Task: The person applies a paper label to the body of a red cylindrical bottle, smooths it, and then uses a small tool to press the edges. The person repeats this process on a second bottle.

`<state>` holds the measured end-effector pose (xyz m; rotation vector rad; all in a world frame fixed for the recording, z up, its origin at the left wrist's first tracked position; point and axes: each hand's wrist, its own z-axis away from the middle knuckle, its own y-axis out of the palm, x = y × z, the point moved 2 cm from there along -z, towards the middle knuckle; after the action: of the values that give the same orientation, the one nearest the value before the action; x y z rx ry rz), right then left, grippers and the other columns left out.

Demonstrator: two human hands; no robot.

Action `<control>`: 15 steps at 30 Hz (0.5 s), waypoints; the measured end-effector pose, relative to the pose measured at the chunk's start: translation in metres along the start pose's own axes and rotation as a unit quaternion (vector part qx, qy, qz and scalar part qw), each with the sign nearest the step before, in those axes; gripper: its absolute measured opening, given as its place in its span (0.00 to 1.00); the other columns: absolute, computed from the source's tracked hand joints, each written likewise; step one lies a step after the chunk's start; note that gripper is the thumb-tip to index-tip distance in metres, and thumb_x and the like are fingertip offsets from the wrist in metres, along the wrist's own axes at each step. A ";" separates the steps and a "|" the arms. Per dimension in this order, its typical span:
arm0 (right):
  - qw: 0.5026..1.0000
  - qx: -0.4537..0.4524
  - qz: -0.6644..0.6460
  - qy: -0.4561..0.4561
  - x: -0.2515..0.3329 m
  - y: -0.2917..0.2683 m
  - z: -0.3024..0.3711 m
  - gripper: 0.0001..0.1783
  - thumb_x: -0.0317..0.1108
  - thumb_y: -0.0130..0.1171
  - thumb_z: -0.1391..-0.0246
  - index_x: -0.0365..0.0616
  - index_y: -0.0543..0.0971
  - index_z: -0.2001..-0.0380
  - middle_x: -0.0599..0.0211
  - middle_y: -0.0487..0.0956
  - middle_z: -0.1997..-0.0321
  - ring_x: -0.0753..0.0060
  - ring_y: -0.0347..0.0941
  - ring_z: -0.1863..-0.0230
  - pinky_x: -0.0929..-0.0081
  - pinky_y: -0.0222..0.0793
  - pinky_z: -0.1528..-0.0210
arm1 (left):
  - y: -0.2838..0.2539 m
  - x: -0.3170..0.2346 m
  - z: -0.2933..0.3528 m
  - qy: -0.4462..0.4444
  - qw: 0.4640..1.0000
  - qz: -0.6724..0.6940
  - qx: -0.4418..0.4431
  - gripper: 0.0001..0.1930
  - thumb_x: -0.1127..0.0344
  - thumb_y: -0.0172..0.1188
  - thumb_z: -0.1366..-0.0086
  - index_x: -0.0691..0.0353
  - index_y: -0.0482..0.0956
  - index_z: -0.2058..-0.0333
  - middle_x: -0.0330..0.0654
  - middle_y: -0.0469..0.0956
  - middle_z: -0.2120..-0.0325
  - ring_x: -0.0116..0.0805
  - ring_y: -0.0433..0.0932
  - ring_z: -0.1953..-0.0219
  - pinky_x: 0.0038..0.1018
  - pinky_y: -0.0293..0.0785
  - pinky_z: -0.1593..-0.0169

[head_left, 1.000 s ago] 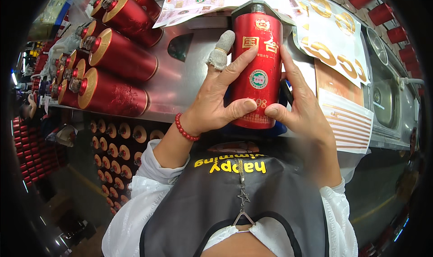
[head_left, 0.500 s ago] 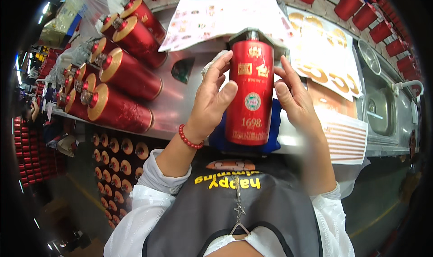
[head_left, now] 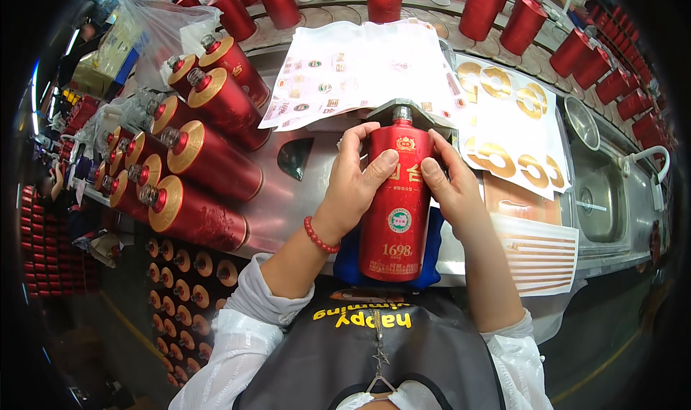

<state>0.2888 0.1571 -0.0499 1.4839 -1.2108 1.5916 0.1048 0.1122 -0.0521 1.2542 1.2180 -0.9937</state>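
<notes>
A red bottle [head_left: 394,212] with gold print, a round green-and-white badge and a clear glass neck lies in front of me, its neck pointing away. Beneath its lower part is a blue cloth [head_left: 434,246]. My left hand [head_left: 358,185] is closed on the bottle's left side, the thumb pressing its front near the gold characters. On the opposite side my right hand [head_left: 452,183] is closed too, with its thumb on the front. Beyond the neck, a dark angled piece [head_left: 426,116] shows partly.
Several red bottles with gold shoulders [head_left: 216,158] lie at the left. White decal sheets [head_left: 360,50] cover the far middle. To the right are gold-ring decals [head_left: 533,101], a striped sheet [head_left: 538,255] and a metal sink [head_left: 603,208]. Farther back, red bottles [head_left: 482,8] stand on a curved slatted conveyor.
My hands, spread apart beside the bottle before, have closed in on its sides, thumbs on the front. The surroundings and bottle appear lower in view, and more of the conveyor shows.
</notes>
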 end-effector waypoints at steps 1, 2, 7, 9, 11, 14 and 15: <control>1.000 -0.001 0.012 -0.003 0.002 0.000 0.000 0.42 0.54 0.60 0.37 0.29 0.65 0.34 0.42 0.72 0.37 0.56 0.68 0.35 0.66 0.60 0.32 | 0.001 -0.002 0.001 -0.002 1.000 0.002 0.001 0.27 0.60 0.58 0.28 0.64 0.60 0.37 0.46 0.71 0.48 0.26 0.73 0.49 0.25 0.73 0.45; 1.000 0.001 0.010 -0.003 0.004 0.000 0.000 0.42 0.54 0.60 0.37 0.29 0.65 0.34 0.42 0.72 0.37 0.56 0.68 0.35 0.66 0.60 0.33 | 0.002 -0.004 0.001 -0.004 1.000 0.005 0.002 0.27 0.60 0.58 0.28 0.64 0.60 0.37 0.45 0.70 0.47 0.26 0.73 0.49 0.25 0.73 0.45; 1.000 0.001 0.001 0.005 0.003 0.000 0.003 0.42 0.53 0.59 0.35 0.32 0.62 0.31 0.43 0.72 0.36 0.56 0.68 0.35 0.66 0.62 0.34 | 0.002 -0.007 0.004 0.009 1.000 0.009 0.004 0.30 0.57 0.57 0.27 0.65 0.58 0.35 0.48 0.68 0.43 0.31 0.70 0.43 0.28 0.68 0.40; 0.998 0.034 0.038 -0.024 0.012 -0.003 0.010 0.42 0.53 0.58 0.35 0.36 0.60 0.29 0.44 0.70 0.35 0.57 0.69 0.36 0.66 0.64 0.35 | 0.002 -0.003 0.010 0.057 0.997 0.042 -0.010 0.33 0.53 0.58 0.27 0.68 0.60 0.34 0.53 0.65 0.39 0.37 0.66 0.37 0.32 0.63 0.34; 0.995 0.074 0.058 -0.041 0.015 -0.009 0.026 0.46 0.54 0.59 0.36 0.41 0.55 0.26 0.47 0.69 0.32 0.59 0.70 0.40 0.66 0.67 0.39 | -0.008 0.001 0.024 0.107 0.993 -0.045 0.021 0.33 0.51 0.56 0.27 0.63 0.61 0.31 0.54 0.61 0.34 0.42 0.58 0.30 0.35 0.51 0.28; 0.991 0.095 0.083 -0.054 0.014 -0.015 0.044 0.50 0.58 0.61 0.39 0.41 0.54 0.26 0.46 0.69 0.33 0.59 0.71 0.42 0.66 0.68 0.41 | -0.014 -0.003 0.043 0.160 0.974 -0.155 0.044 0.33 0.48 0.58 0.29 0.57 0.66 0.32 0.56 0.55 0.29 0.49 0.54 0.28 0.41 0.46 0.27; 0.990 0.105 0.085 -0.043 0.013 -0.013 0.052 0.52 0.60 0.61 0.40 0.40 0.53 0.25 0.45 0.68 0.32 0.58 0.71 0.43 0.65 0.68 0.41 | -0.013 -0.003 0.050 0.162 0.970 -0.171 0.063 0.33 0.47 0.59 0.30 0.56 0.66 0.32 0.58 0.54 0.29 0.50 0.53 0.27 0.42 0.46 0.27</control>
<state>0.3186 0.1125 -0.0375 1.6323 -1.2799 1.8333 0.0966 0.0611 -0.0549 1.3704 1.6899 -1.1568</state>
